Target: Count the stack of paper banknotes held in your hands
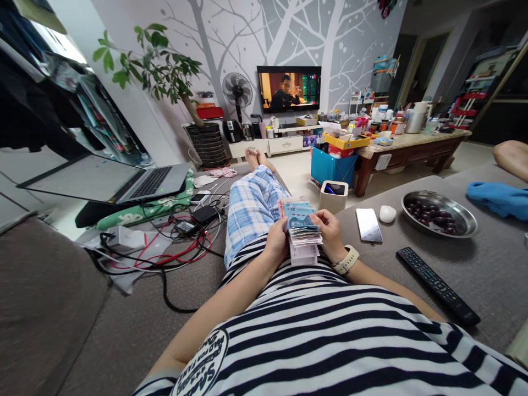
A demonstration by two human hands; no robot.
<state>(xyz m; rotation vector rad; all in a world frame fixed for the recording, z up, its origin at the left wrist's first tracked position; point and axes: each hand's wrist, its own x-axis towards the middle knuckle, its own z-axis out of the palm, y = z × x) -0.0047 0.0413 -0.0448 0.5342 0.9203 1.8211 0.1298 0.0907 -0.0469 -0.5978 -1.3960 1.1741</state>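
A thick stack of banknotes is held in front of my striped shirt, over my lap. Blue notes face up at its top, a pink one shows at the far left corner, and pale notes hang below. My left hand grips the stack's left side with the thumb on top. At the right edge, my right hand pinches the notes between thumb and fingers. A pale watch is on my right wrist. The fingers under the stack are hidden.
On the sofa to the right lie a phone, a white case, a remote control and a metal bowl of dark fruit. Tangled cables and a laptop are at left. Another person's knee shows far right.
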